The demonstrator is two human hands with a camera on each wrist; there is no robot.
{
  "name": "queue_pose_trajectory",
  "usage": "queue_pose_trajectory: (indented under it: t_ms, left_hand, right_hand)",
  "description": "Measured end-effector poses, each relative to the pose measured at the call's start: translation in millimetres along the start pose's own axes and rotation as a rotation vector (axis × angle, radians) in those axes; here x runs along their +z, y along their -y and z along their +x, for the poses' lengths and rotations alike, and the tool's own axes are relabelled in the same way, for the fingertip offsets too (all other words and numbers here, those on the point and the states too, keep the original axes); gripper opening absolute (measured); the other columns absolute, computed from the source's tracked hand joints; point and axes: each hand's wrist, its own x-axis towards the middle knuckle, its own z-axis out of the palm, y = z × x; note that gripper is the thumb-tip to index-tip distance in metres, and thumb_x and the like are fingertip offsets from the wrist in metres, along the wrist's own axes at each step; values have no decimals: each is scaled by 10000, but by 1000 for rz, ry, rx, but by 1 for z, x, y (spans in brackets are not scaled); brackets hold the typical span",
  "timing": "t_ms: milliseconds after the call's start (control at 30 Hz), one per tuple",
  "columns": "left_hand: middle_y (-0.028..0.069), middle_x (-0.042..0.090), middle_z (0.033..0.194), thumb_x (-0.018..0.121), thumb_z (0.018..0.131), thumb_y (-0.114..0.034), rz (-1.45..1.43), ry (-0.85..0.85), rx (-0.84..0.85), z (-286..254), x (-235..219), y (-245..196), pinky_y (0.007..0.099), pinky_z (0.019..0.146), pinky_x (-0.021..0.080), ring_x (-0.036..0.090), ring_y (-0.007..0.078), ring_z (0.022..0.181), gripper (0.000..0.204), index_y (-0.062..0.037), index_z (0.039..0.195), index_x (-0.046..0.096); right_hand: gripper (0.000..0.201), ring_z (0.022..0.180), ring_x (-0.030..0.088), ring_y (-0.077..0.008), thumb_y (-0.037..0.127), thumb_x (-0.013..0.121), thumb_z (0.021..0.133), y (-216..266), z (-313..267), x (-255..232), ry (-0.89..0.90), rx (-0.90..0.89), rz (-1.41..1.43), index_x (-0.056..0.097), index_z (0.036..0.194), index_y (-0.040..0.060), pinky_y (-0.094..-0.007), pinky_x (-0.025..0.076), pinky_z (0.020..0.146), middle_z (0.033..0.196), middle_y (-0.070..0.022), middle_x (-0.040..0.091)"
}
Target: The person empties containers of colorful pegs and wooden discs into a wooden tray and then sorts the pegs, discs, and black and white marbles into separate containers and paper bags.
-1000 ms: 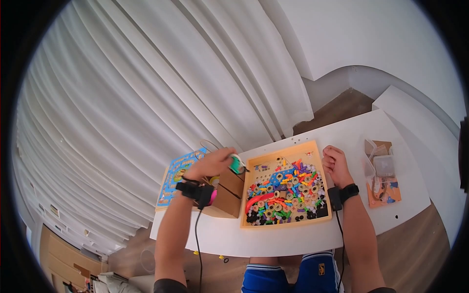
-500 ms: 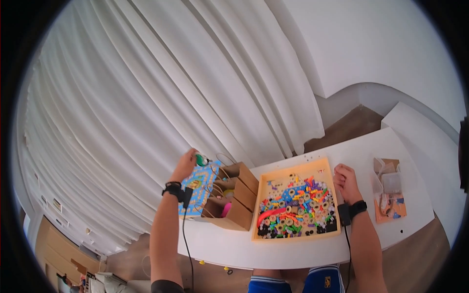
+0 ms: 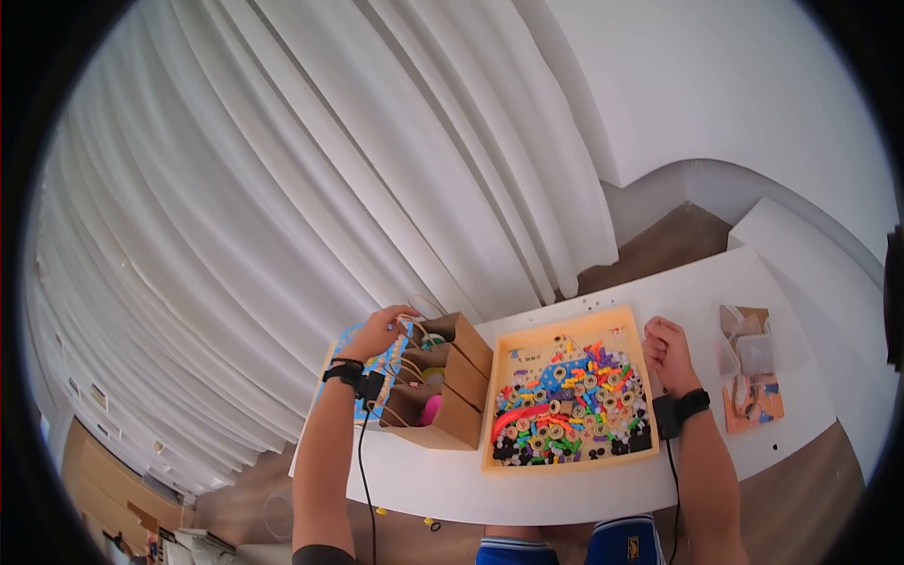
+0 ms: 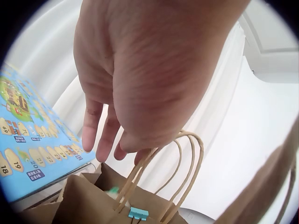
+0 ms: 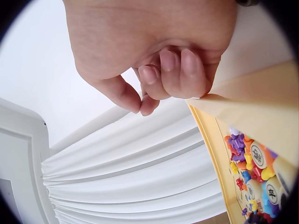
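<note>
Three kraft paper bags (image 3: 468, 381) stand in a row on the white table (image 3: 414, 482), left of the wooden tray (image 3: 570, 465), and a green-and-white item (image 3: 432, 341) lies inside the farthest bag (image 3: 474, 344). Near that bag's mouth hangs the left hand (image 3: 377, 333), its fingers (image 4: 92, 123) pointing down, slightly apart, with nothing visible in their grip; whether a fingertip touches the twisted paper handle (image 4: 199, 156) I cannot tell. Just beside the tray's right edge is the right hand (image 3: 669, 350), fingers curled toward the palm, thumb and index tip together, nothing seen between them. A finger could snag a handle loop on lifting and tip the bag, I judge, because the loops stand so close to the hand; the light-blue binder clip (image 4: 138, 213) at the rim may steady it. The farthest bag points mouth-up, its tall axis roughly upright; the green-and-white item is too hidden for its direction or long axis to be told
</note>
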Motion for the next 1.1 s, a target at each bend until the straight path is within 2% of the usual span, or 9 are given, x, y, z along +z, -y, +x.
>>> queue_pose_trajectory:
  t_ms: [100, 200, 267, 333, 400, 533, 633, 733, 1100]
  left_hand:
    - [62, 721, 1106, 518, 920, 66, 45, -151, 48, -7, -12, -3, 313, 847, 545, 687, 172, 924, 366, -40, 1231, 680]
    - [54, 681, 1010, 525, 920, 64, -46, -251, 9, -24, -24, -55, 298, 799, 526, 671, 167, 915, 308, -38, 1170, 673]
    - [56, 679, 1006, 537, 916, 65, 85, -431, 216, -34, -26, -94, 298, 789, 520, 658, 168, 909, 255, -27, 1118, 664]
    - [62, 669, 986, 550, 909, 72, 116, -418, 240, -47, -19, -145, 297, 794, 511, 648, 172, 916, 221, -23, 1078, 657]
    - [94, 657, 974, 563, 886, 83, 73, -239, 337, -57, 1, -186, 328, 797, 520, 654, 221, 899, 237, -27, 1071, 664]
    - [155, 654, 1024, 655, 883, -32, 345, 34, 595, -57, 58, -205, 439, 802, 550, 663, 344, 918, 229, -44, 1111, 662]
    - [140, 648, 1013, 663, 915, -135, 432, 259, 489, -51, 106, -192, 456, 797, 553, 673, 344, 939, 222, -57, 1123, 654]
    - [128, 640, 982, 647, 931, -181, 488, 330, 460, -46, 131, -181, 457, 787, 557, 678, 336, 933, 209, -65, 1104, 646]
    - [132, 644, 1029, 690, 925, -251, 450, 577, 446, -117, 147, -205, 477, 810, 548, 671, 330, 992, 312, -78, 1170, 605]
  right_hand:
    - [210, 456, 284, -25, 162, 609, 993, 3, -2, 3, 26, -2, 12, 548, 807, 84, -229, 223, 400, 583, 99, 321]
    - [216, 455, 284, -26, 164, 607, 995, 4, -2, 3, 15, 1, 17, 546, 804, 82, -229, 222, 400, 582, 98, 320]
    - [219, 455, 283, -27, 165, 603, 997, 4, -1, 3, 8, 10, 14, 547, 803, 80, -229, 221, 400, 582, 97, 319]
    - [216, 456, 285, -25, 162, 603, 996, 3, 0, 1, 10, 9, 2, 549, 803, 82, -228, 223, 400, 582, 96, 319]
    - [213, 457, 285, -24, 161, 605, 994, 2, 1, 0, 8, 13, 2, 551, 804, 84, -226, 223, 401, 582, 95, 317]
    - [207, 457, 289, -24, 164, 615, 990, 2, 0, 1, -15, 34, 23, 559, 805, 88, -222, 230, 403, 582, 93, 322]
    - [209, 456, 295, -27, 170, 619, 989, 2, -1, 0, 3, 31, 28, 564, 804, 90, -223, 236, 403, 584, 90, 333]
    - [214, 456, 302, -28, 175, 620, 988, 1, 0, -2, 22, 15, 19, 565, 799, 90, -225, 238, 402, 585, 88, 341]
    - [207, 456, 294, -25, 176, 624, 979, 3, -2, 2, -14, 29, 24, 566, 797, 94, -221, 232, 408, 587, 94, 346]
